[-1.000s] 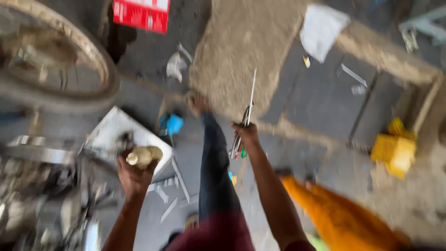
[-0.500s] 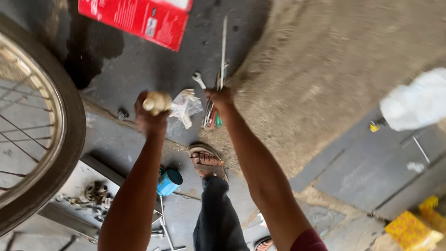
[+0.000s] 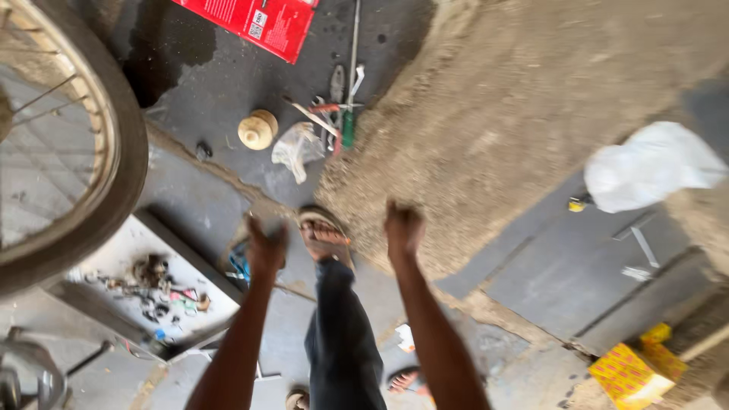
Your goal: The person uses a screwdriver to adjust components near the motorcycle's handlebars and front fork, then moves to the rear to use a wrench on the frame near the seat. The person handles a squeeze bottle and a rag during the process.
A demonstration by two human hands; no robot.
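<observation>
A: Looking down, I see both arms stretched out over the floor. The left hand (image 3: pixel 264 247) and the right hand (image 3: pixel 402 228) are blurred, and neither seems to hold anything; the fingers look curled in, but I cannot tell whether they are clenched or merely loose.

B: What lies nearest them?

A: A sandalled foot (image 3: pixel 323 237) sits between the two hands, with the dark trouser leg (image 3: pixel 338 334) running near. Farther off, on the dark floor, a tan spool (image 3: pixel 258 129) rests by itself, apart from both hands. Just right of it lies a crumpled plastic bag (image 3: pixel 298 149), and beyond that a cluster of tools (image 3: pixel 338 106), among them a green-handled screwdriver (image 3: pixel 348 129) and a long thin rod (image 3: pixel 354 38).

B: Why there, do you think?

A: They lie together at the edge of the sand pile (image 3: pixel 501 114), within arm's reach of someone standing here, so my guess is a working spot kept close to the wheel (image 3: pixel 114 152) on the left.

B: Anything else?

A: A red box (image 3: pixel 258 23) at the far edge, a white tray (image 3: pixel 144 258) of small parts at near left, a white bag (image 3: pixel 653 167) at right, and a yellow carton (image 3: pixel 634 368) at the near right corner.
</observation>
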